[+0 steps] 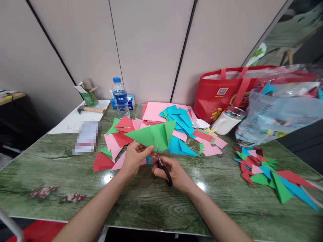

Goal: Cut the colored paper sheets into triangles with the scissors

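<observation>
My left hand (137, 156) pinches the lower edge of a folded green sheet of paper (155, 134), held up above the table. In my right hand (174, 173) is a pair of scissors (163, 168) with black handles; the blades point up at the paper's bottom edge, near my left thumb. Whether the blades are around the paper I cannot tell. Behind and beside my hands lie red paper pieces (103, 162), pink paper pieces (113, 146) and blue paper pieces (180, 121), some overlapping. The green sheet hides part of this pile.
A water bottle (121, 99), a tissue box (130, 102) and a hammer (92, 109) stand or lie at the back left. At right are a white mug (225, 121), a red bag (212, 94), a plastic bag (277, 114) and a heap of paper scraps (261, 178).
</observation>
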`<act>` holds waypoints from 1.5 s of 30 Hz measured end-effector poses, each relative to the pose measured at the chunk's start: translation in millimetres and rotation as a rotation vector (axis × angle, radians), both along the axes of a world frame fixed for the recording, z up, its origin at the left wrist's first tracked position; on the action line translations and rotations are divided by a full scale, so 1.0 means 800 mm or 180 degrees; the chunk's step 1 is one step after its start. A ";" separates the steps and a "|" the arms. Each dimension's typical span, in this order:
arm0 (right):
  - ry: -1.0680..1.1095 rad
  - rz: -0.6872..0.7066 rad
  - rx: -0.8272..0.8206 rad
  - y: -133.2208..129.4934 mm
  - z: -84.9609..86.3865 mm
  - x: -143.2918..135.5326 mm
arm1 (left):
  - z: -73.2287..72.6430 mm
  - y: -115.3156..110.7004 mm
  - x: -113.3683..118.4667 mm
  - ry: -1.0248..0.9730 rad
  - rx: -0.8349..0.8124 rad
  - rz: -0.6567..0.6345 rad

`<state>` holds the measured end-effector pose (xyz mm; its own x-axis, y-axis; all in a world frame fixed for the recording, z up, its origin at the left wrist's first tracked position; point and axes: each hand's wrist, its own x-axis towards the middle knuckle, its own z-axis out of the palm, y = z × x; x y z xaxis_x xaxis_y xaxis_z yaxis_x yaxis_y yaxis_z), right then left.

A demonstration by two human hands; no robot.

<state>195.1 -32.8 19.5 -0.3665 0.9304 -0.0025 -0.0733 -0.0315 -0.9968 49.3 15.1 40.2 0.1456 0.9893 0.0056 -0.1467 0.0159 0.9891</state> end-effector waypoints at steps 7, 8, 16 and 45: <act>-0.0054 -0.0009 -0.0048 -0.004 -0.001 -0.002 | 0.006 -0.007 0.003 0.0083 0.0097 0.0219; -0.0066 -0.0019 -0.0034 -0.004 -0.001 -0.002 | 0.005 -0.008 0.004 0.0088 0.0108 0.0233; -0.0167 -0.0025 0.0024 -0.006 -0.001 -0.004 | -0.001 -0.007 0.005 0.0138 0.0116 0.0227; -0.0185 -0.0010 -0.0096 -0.007 0.007 -0.005 | 0.003 -0.008 0.005 -0.0126 0.0003 0.0164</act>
<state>191.0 -38.4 25.3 -0.3619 0.9308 -0.0518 -0.0154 -0.0615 -0.9980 53.6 9.1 42.3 0.0940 0.9955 0.0114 -0.1862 0.0063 0.9825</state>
